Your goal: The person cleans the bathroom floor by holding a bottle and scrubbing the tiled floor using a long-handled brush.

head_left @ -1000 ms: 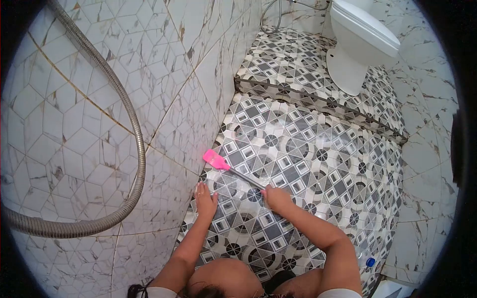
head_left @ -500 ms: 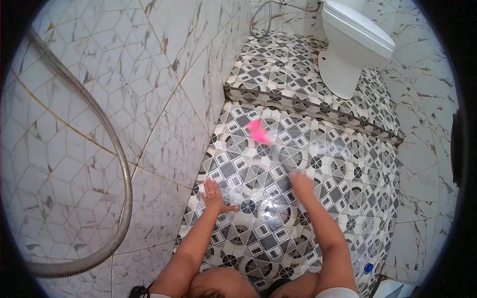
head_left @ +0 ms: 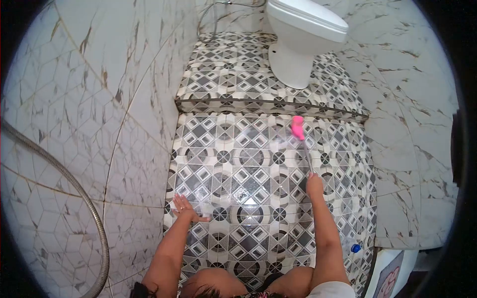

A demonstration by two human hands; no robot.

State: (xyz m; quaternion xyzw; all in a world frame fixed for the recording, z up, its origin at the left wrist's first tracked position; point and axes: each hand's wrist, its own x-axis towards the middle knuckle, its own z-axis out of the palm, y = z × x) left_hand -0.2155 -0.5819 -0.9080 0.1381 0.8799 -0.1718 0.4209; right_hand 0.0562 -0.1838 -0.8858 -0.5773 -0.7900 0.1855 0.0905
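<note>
In the head view my right hand [head_left: 314, 186] is closed round the thin grey handle of a cleaning brush [head_left: 297, 128]. The brush's pink head rests near the foot of the raised step, and its bristles are too small to make out. My left hand [head_left: 186, 209] is flat on the wet patterned floor [head_left: 251, 186] near the left wall, fingers spread, holding nothing.
A white toilet [head_left: 303, 42] stands on the raised tiled step [head_left: 226, 79]. Along the left wall hangs a metal hose [head_left: 74, 186]. A small blue cap-like object [head_left: 356, 248] lies on the floor at lower right, near a white panel [head_left: 395, 273].
My right hand has swept the brush from the left toward the right, its pink head now by the step. The view has shifted right. My left hand stays spread on the floor.
</note>
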